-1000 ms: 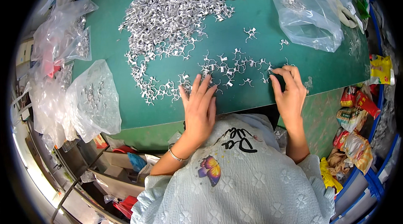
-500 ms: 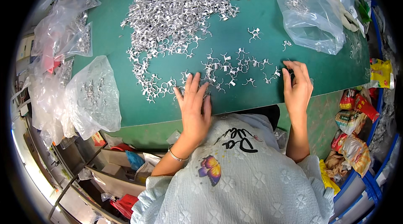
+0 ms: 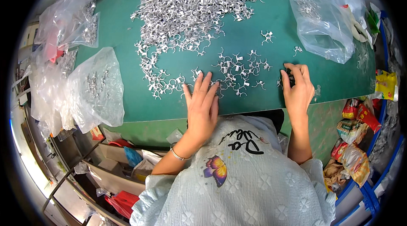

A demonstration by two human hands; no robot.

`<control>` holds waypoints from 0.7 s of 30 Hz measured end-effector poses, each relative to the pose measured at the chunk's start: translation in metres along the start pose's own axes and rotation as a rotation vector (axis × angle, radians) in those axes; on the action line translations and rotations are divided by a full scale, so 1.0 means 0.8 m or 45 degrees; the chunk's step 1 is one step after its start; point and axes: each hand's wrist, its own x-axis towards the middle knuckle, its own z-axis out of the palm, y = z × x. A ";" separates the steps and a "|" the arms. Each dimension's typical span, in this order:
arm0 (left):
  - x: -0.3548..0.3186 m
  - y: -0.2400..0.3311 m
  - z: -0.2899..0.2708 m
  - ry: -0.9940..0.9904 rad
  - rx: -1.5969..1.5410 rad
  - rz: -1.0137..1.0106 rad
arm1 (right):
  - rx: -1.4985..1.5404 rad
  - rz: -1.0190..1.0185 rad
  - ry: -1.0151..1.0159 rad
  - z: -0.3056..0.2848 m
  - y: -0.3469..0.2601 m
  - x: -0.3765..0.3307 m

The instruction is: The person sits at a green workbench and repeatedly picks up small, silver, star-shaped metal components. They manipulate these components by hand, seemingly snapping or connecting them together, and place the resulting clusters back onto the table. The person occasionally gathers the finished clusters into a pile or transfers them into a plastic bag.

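Note:
Many small silver metal clips with curved prongs lie on the green tabletop [image 3: 169,109], most in a large heap [image 3: 195,10] at the back. A looser cluster of clips [image 3: 237,71] is spread between my two hands. My left hand [image 3: 201,109] rests at the near side of it, fingers spread and touching clips at their tips. On the right, my right hand [image 3: 298,92] is bent over the table with thumb and forefinger a little apart. A few clips lie against its thumb and partly under its fingers.
Clear plastic bags holding clips stand at the left [image 3: 99,90] and the back right [image 3: 324,31]. Two stray clips [image 3: 267,36] lie near the right bag. Below the table are open shelves [image 3: 123,175] at left and colourful packets [image 3: 354,154] at right.
My right hand has moved left over the table, to the clips that lay beside it. The left hand stays at the cluster's near side. The whole view has shifted slightly.

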 end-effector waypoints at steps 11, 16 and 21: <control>0.001 0.005 0.005 -0.020 -0.010 -0.017 | 0.241 -0.035 -0.084 0.013 -0.020 0.007; 0.006 0.006 0.004 -0.038 -0.061 -0.001 | 1.829 0.639 -0.446 -0.011 -0.012 0.009; 0.011 0.014 0.007 -0.012 -0.065 0.007 | 2.640 0.558 -0.579 -0.009 -0.008 0.018</control>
